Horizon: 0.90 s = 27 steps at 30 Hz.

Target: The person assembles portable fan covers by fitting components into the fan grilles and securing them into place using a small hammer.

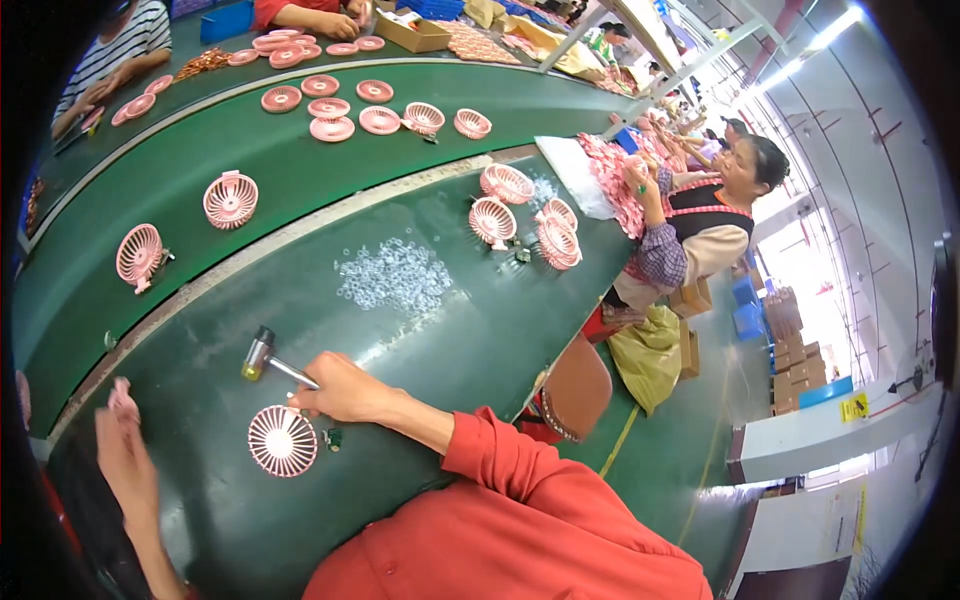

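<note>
The head view shows a dark green table (480,330), its smooth top catching a pale shine near the middle, where a loose heap of small clear rings (395,275) lies. Farther off on the same table sit several pink fan shells (557,240). A pale ledge (290,235) divides the table from a green conveyor belt (330,190), which carries more round pink parts.

A pink fan grille (282,440) lies on the near part of the table, between the two hands and closer to the right one; a small green circuit board (332,439) is just beside it. The right hand (347,390) is curled, fingertips at the grille's edge, with the handle of a hammer (262,355) meeting its fingers; which of these it grips I cannot tell. The left hand (125,455) is blurred, a small pink piece (122,398) at its fingertips; how firmly it closes on that is unclear.

To the right, a co-worker (700,225) in checked sleeves sits at the table, near a brown chair (578,388) and a yellowish sack (645,355). Cardboard boxes (790,370) and bright ceiling lights (835,28) lie beyond. A yellow label (855,407) on a white beam (800,445) bears dark markings, too small to read.
</note>
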Tool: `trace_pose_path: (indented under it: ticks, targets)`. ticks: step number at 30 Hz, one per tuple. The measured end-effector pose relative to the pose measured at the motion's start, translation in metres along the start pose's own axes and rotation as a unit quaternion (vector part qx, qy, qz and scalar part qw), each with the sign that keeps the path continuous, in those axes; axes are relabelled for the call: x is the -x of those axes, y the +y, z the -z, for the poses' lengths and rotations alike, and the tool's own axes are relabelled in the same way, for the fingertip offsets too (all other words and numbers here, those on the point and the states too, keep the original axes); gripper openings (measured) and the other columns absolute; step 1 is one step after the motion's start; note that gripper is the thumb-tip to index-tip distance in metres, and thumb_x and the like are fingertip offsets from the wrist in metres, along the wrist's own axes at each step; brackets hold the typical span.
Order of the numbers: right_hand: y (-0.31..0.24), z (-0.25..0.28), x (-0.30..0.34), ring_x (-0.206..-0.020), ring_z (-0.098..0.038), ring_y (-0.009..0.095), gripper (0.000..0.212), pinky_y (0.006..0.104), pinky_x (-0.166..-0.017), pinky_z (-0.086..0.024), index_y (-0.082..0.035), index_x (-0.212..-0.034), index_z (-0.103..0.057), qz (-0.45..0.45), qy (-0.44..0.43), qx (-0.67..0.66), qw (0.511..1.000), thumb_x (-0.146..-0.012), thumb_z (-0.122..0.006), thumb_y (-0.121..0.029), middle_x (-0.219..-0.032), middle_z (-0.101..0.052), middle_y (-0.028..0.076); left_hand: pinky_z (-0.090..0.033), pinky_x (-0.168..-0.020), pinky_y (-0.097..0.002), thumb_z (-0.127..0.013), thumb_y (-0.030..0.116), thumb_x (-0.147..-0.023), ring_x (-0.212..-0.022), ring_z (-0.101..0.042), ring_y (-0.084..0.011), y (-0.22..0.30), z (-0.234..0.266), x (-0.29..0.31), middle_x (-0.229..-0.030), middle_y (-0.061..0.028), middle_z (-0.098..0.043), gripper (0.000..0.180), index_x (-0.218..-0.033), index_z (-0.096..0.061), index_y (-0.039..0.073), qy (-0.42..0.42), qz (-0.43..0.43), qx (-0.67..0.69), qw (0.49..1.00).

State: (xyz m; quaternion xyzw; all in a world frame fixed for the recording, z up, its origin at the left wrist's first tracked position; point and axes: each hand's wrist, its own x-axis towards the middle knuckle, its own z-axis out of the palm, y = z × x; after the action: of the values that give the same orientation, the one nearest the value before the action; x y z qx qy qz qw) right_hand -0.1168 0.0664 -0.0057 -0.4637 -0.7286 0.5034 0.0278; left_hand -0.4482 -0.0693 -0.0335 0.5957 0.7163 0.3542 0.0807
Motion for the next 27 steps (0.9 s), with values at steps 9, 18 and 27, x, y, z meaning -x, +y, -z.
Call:
trace_pose_path:
  ticks: [9, 18, 27]
  targets:
    - [-0.008, -0.022, 0.010, -0.078, -0.065, 0.044, 0.040, 0.0486, -0.069, -0.050, 0.010, -0.076, -0.063, 0.026, 0.041, 0.020, 0.999, -0.082, -0.072, -0.028, -0.075, -0.062, 0.032, -0.036, -0.103, -0.0487, -0.060, 0.000, -0.086, -0.126, -0.043, -0.0436, 0.114, -0.036, 0.096, -0.137, -0.0235, -0.044, 0.031, -0.117, -0.056, -0.002, -0.048, -0.050, -0.080, 0.994]
    - [0.004, -0.012, 0.038, -0.082, -0.065, 0.037, 0.035, 0.0423, -0.071, -0.051, 0.000, -0.114, -0.061, 0.174, 0.185, 0.084, 0.963, -0.088, -0.068, -0.021, -0.095, -0.066, 0.022, -0.040, -0.095, -0.0501, -0.071, 0.012, -0.077, -0.116, -0.050, -0.0347, 0.149, -0.071, 0.089, -0.126, -0.0134, -0.054, 0.036, -0.112, -0.065, 0.008, -0.030, -0.159, -0.048, 0.986]
    - [-0.019, -0.022, 0.085, -0.064, -0.063, 0.027, 0.029, 0.0355, -0.057, -0.050, 0.001, -0.120, -0.060, 0.335, 0.309, 0.135, 0.880, -0.092, -0.060, -0.004, -0.087, -0.066, 0.017, -0.041, -0.096, -0.0470, -0.066, 0.005, -0.078, -0.117, -0.052, -0.0310, 0.144, -0.066, 0.096, -0.122, -0.0114, -0.057, 0.034, -0.111, -0.068, 0.009, 0.020, -0.147, -0.019, 0.989]
